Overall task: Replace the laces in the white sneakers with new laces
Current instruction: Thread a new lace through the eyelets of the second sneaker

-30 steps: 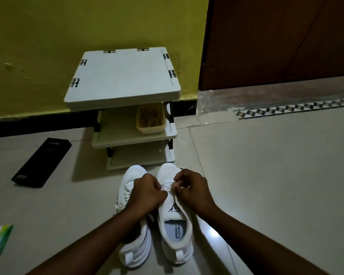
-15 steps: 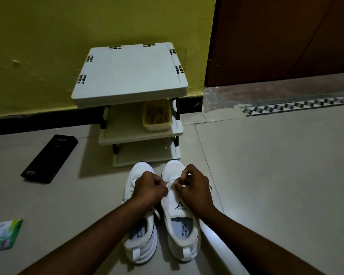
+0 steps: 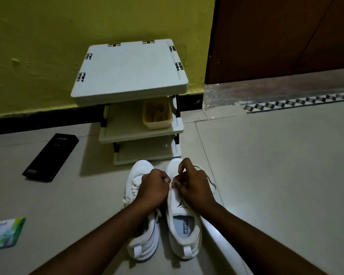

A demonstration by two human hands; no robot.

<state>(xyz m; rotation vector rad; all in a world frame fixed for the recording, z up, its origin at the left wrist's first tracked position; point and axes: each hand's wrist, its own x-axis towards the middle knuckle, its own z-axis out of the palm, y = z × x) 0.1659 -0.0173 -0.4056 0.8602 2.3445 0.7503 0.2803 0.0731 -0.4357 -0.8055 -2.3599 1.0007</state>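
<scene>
Lowest in the frame, two forearms reach up from the bottom edge to a pair of white sneakers standing side by side on the tiled floor, heels toward the person. The left hand point(image 3: 154, 188) hangs over the sneaker at centre-left point(image 3: 142, 241), fingers curled tight. The right hand point(image 3: 195, 187) is curled too, above the tongue of the sneaker at centre-right point(image 3: 184, 225). Both appear to pinch the white lace point(image 3: 171, 183) where their knuckles meet, near the top eyelets; a loop of it trails out to the right of the hand.

I'd say the old lace of this shoe is being loosened, and the other shoe's lace is not yet touched. Next comes drawing it out eyelet by eyelet, with small, even pulls.

At lower left lies a green-and-white card point(image 3: 6, 233). Farther up on the left is a black box point(image 3: 51, 157). Beyond the toes stands a pale shelf rack point(image 3: 131, 70) holding a yellow basket point(image 3: 157, 114). I cannot tell where the new laces are.
</scene>
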